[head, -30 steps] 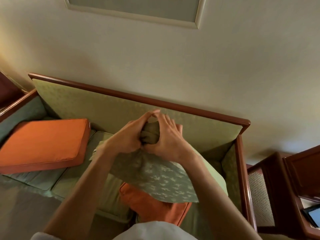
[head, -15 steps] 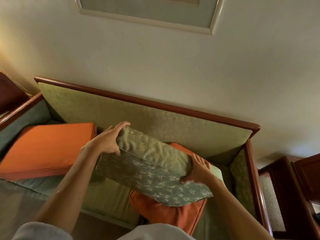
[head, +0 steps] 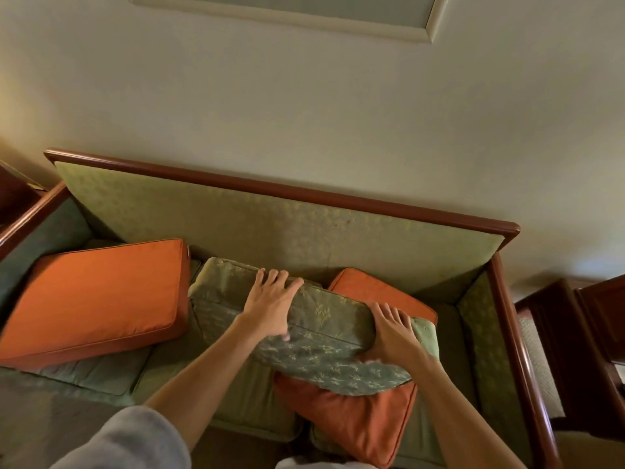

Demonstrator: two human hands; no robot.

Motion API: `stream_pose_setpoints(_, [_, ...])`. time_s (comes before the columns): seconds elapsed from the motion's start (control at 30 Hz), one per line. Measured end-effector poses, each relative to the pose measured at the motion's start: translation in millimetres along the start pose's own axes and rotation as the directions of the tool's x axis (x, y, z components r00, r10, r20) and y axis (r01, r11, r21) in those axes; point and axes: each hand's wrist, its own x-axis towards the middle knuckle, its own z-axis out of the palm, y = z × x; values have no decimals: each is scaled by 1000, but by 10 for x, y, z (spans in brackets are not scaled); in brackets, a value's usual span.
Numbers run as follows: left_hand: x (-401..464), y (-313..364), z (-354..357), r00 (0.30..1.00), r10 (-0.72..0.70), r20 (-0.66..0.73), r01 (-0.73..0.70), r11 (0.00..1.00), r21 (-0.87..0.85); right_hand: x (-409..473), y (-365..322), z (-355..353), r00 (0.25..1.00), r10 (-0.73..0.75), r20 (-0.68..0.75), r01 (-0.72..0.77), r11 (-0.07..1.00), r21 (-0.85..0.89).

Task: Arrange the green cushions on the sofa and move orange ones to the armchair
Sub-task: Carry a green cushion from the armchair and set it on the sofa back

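While both hands grip it, the leaf-patterned green cushion (head: 324, 336) lies tilted across an orange cushion (head: 351, 421).

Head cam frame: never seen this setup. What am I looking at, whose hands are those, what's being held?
There is no robot here. A person wears a wide-angle camera on the head, looking forward and down, so the two arms entering from the bottom are their own. The scene is a wood-framed sofa against a wall. The left hand and right hand both have a grip on a patterned green cushion, which stands on edge by the sofa's backrest. It lies partly over an orange cushion on the right seat. A second orange cushion lies flat on the left seat. The dark wooden furniture at the right edge is only partly in view.
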Motion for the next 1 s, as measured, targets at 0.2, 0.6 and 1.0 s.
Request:
stream_pose_setpoints(0.2, [19,-258,197,999,-30,14,31,994,-109,174,-318,14,999,-6,-49,5,1000,-17])
stream_pose_setpoints(0.6, [-30,-865,225,990,-135,-47,121,966,-229,749,-668,-154,972,-195,-129,195,981,-15])
stream_pose_setpoints(1.0, [866,-2354,-260,979,-101,-179,64,977,-204,2234,-1464,-644,954,-211,-211,202,977,-63])
